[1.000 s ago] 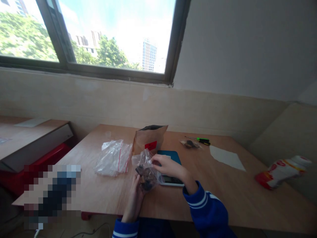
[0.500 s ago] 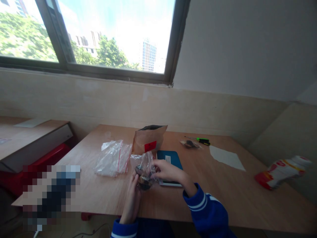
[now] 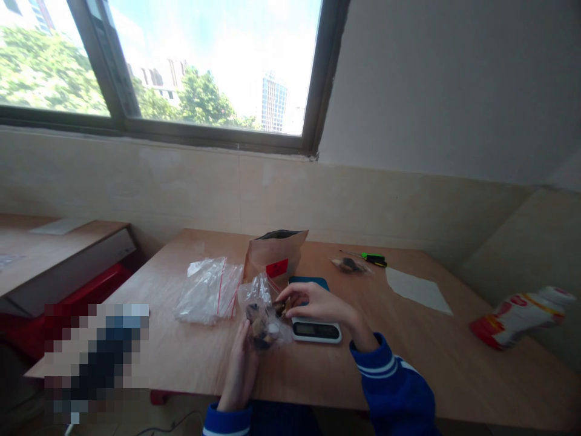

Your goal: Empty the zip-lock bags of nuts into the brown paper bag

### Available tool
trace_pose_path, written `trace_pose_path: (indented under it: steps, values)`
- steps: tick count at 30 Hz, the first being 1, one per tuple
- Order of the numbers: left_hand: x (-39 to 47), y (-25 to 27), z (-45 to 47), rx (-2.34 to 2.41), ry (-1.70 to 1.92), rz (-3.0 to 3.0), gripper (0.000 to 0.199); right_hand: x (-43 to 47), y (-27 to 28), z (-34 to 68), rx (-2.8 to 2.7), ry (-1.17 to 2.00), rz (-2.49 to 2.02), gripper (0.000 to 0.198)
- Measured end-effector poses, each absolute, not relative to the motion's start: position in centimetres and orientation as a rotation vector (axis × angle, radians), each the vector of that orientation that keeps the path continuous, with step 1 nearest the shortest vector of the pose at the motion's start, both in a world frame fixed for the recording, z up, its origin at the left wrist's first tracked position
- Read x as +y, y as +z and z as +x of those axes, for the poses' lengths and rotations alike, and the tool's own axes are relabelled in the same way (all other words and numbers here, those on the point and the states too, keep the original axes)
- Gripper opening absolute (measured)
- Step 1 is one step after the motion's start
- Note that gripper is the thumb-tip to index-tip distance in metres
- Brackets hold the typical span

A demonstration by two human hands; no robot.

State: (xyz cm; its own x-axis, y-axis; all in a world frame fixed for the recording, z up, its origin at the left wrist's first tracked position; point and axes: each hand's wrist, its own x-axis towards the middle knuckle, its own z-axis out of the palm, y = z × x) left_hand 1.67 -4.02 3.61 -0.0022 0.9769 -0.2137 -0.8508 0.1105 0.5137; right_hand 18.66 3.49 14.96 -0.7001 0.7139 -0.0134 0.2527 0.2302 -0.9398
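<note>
up and outward shifts the right hand (image 3: 318,301), fingertips pinching a dark-brown dried piece (image 3: 280,307) at the right side of the clear plastic bag (image 3: 264,330), left hand (image 3: 244,357) gripping it, near the brown wooden desk's (image 3: 454,375) front edge.

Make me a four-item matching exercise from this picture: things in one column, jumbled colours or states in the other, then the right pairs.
Things:
1. Left hand
2. Paper pouch
3. Thin-shafted tool
4. Bottle

Colours or states:
A. Green and black
B. Holding the filled clear bag
C. White and red, with some yellow
D. Brown, standing with its mouth open

Pairs: 1-B, 2-D, 3-A, 4-C
</note>
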Motion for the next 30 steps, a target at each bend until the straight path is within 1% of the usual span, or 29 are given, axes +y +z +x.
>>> trace_pose_path:
  steps: [2, 7, 10, 16, 20, 23, 30]
  values:
    - [-4.1, 3.9, 1.4, 0.628, 1.473, 0.217, 0.033, 4.3, 16.4, 19.2, -1.949, 1.341, -0.842, 0.039]
    - [-4.1, 3.3, 1.0, 0.619, 1.451, 0.212, 0.035, 7.8, 19.5, 18.9, -1.522, 0.675, -0.783, 0.033]
    - [-4.1, 2.9, 1.1, 0.61, 1.449, 0.239, 0.034, 9.9, 20.0, 17.7, -1.528, 0.486, -0.76, 0.029]
    - [-4.1, 3.0, 1.1, 0.598, 1.45, 0.263, 0.033, 11.6, 18.6, 16.4, -1.786, 0.403, -0.689, 0.016]
    - [-4.0, 3.0, 0.7, 0.597, 1.477, 0.242, 0.03, 11.4, 17.6, 16.8, -1.904, 0.367, -0.757, 0.021]
    - [-4.1, 2.9, 0.5, 0.587, 1.455, 0.236, 0.032, 11.2, 17.3, 17.1, -1.959, 0.35, -0.778, 0.023]
    - [-4.3, 3.1, 0.6, 0.581, 1.454, 0.264, 0.033, 10.8, 17.4, 16.9, -1.914, 0.359, -0.806, 0.019]
